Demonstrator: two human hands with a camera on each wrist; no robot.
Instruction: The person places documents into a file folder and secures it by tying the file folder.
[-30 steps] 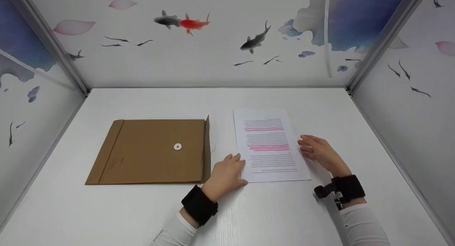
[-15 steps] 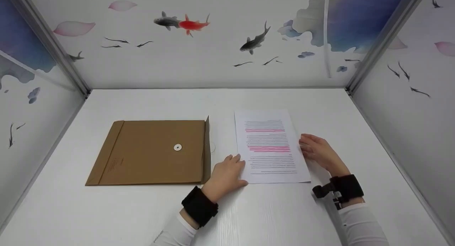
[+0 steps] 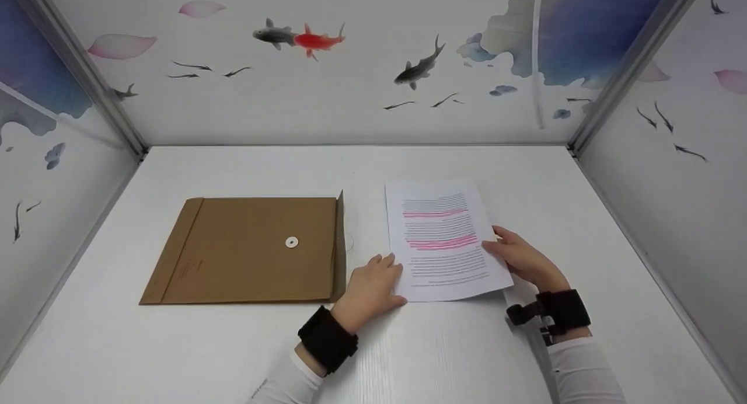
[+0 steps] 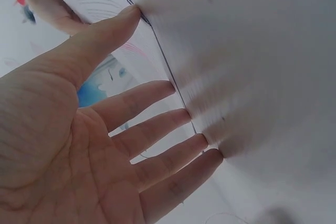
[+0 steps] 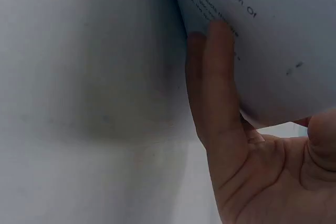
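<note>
A printed sheet of paper [image 3: 440, 240] with pink highlighted lines lies right of centre on the white table [image 3: 408, 345]. My right hand [image 3: 502, 249] pinches its right edge, which is raised a little off the table. In the right wrist view its fingers [image 5: 218, 87] lie under the sheet of paper [image 5: 273, 40] and the thumb [image 5: 323, 140] on the other side. My left hand [image 3: 382, 270] rests flat on the table with straight fingers [image 4: 157, 124] against the left edge of the sheet of paper [image 4: 100, 3]. A brown envelope [image 3: 251, 249] with a white button [image 3: 292, 241] lies to the left.
Painted panels with fish wall the table in at the back [image 3: 350, 89], left [image 3: 46, 176] and right [image 3: 688, 159]. The envelope's open flap [image 3: 339, 246] stands up beside my left hand, with a thin string by it.
My right hand has gone from resting beside the sheet to pinching its right edge and lifting it slightly. The left hand and the envelope have stayed put.
</note>
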